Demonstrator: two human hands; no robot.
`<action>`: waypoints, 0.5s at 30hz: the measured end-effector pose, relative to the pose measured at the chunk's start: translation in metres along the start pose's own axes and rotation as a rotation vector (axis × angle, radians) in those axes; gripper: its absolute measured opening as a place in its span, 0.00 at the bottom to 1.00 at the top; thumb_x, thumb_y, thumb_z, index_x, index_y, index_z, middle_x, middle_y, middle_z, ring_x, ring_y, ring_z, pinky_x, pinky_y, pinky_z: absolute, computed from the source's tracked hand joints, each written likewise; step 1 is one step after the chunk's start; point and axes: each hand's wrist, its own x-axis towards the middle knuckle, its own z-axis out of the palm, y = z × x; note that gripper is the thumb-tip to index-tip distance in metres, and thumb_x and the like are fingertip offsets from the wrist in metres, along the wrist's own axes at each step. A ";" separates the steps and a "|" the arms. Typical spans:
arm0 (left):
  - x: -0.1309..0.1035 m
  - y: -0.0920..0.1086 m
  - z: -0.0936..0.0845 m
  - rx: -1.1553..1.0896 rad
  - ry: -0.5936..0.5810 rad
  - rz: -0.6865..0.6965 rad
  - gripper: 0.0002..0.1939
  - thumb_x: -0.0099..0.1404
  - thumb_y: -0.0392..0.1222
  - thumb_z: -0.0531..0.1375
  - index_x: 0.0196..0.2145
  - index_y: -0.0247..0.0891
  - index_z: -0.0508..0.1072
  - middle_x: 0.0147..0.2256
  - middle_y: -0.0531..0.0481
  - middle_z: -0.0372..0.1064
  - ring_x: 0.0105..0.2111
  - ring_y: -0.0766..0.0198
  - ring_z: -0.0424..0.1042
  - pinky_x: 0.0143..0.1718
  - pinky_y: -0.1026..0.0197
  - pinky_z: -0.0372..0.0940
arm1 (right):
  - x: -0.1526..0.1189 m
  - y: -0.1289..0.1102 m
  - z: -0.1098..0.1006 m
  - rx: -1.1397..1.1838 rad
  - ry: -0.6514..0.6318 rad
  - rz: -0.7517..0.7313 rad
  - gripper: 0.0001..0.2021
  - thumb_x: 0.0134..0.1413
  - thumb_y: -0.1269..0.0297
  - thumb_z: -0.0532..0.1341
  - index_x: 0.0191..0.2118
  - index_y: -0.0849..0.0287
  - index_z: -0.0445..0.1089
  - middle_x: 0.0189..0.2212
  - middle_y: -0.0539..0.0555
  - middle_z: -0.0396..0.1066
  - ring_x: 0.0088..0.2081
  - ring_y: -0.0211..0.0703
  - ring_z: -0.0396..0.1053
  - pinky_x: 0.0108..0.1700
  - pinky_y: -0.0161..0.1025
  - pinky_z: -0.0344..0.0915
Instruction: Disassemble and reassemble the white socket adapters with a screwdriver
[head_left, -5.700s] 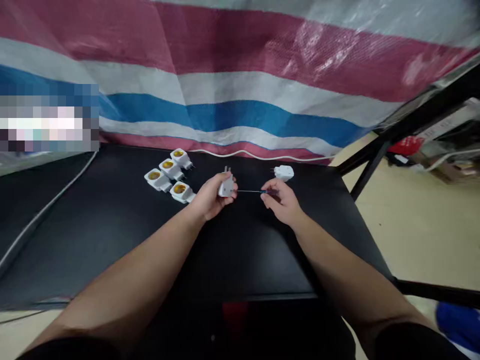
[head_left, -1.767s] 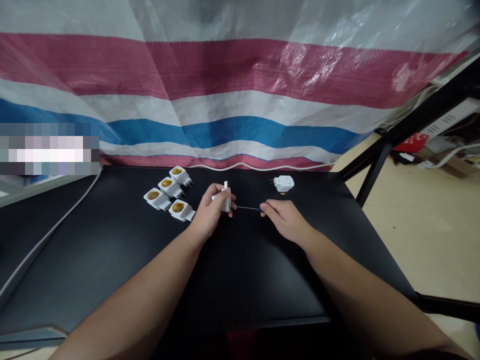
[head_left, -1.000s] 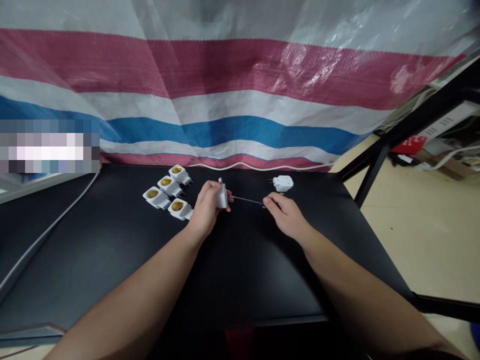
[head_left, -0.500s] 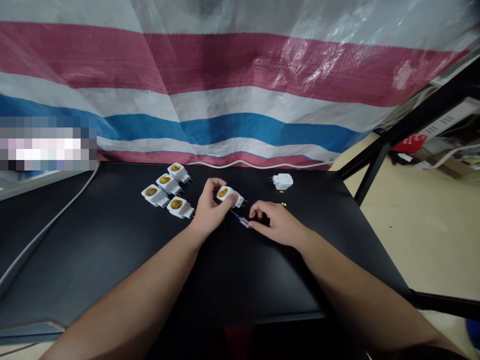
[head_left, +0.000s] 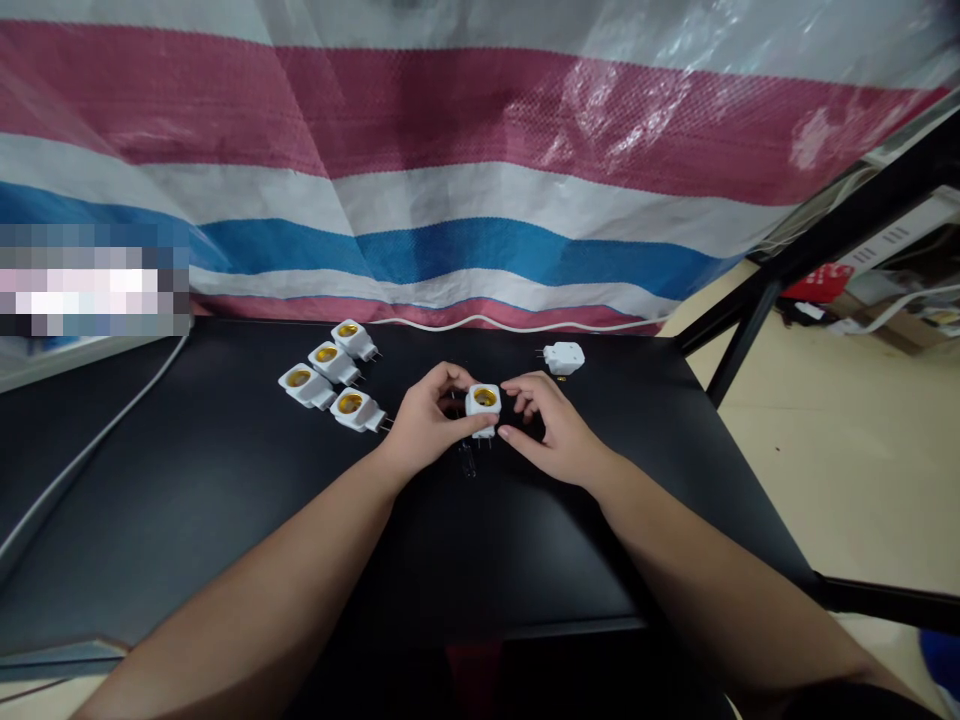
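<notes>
White socket adapter (head_left: 484,399) sits in left hand (head_left: 426,420), above worktop (head_left: 420,560), fingers pinching its sides; looks light, stiff, smooth plastic, best gripped by the squarish body, clear of the pins. Right hand (head_left: 553,428) is beside it, fingers parted, half-curled.

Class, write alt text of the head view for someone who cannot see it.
A left hand holds a white pronged socket above a black table, open right hand beside it; four similar sockets lie left, a white plug right.
</notes>
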 end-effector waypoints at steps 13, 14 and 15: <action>-0.006 0.007 0.001 -0.058 -0.196 0.046 0.18 0.66 0.40 0.72 0.52 0.41 0.79 0.47 0.42 0.74 0.49 0.54 0.77 0.44 0.57 0.78 | 0.005 -0.012 -0.010 0.081 -0.068 -0.021 0.21 0.61 0.64 0.72 0.57 0.50 0.70 0.50 0.56 0.76 0.46 0.49 0.76 0.49 0.48 0.74; -0.006 0.008 0.002 -0.068 -0.211 0.039 0.17 0.66 0.40 0.72 0.52 0.41 0.79 0.48 0.42 0.75 0.50 0.54 0.78 0.44 0.58 0.77 | 0.005 -0.012 -0.011 0.092 -0.069 0.002 0.21 0.60 0.61 0.73 0.56 0.50 0.70 0.48 0.55 0.77 0.44 0.48 0.76 0.48 0.48 0.74; -0.007 0.008 0.002 -0.080 -0.225 0.033 0.17 0.65 0.39 0.72 0.51 0.41 0.78 0.48 0.42 0.76 0.50 0.54 0.78 0.45 0.58 0.77 | 0.005 -0.012 -0.011 0.103 -0.066 0.023 0.21 0.59 0.60 0.74 0.55 0.51 0.70 0.47 0.54 0.78 0.43 0.48 0.76 0.48 0.48 0.74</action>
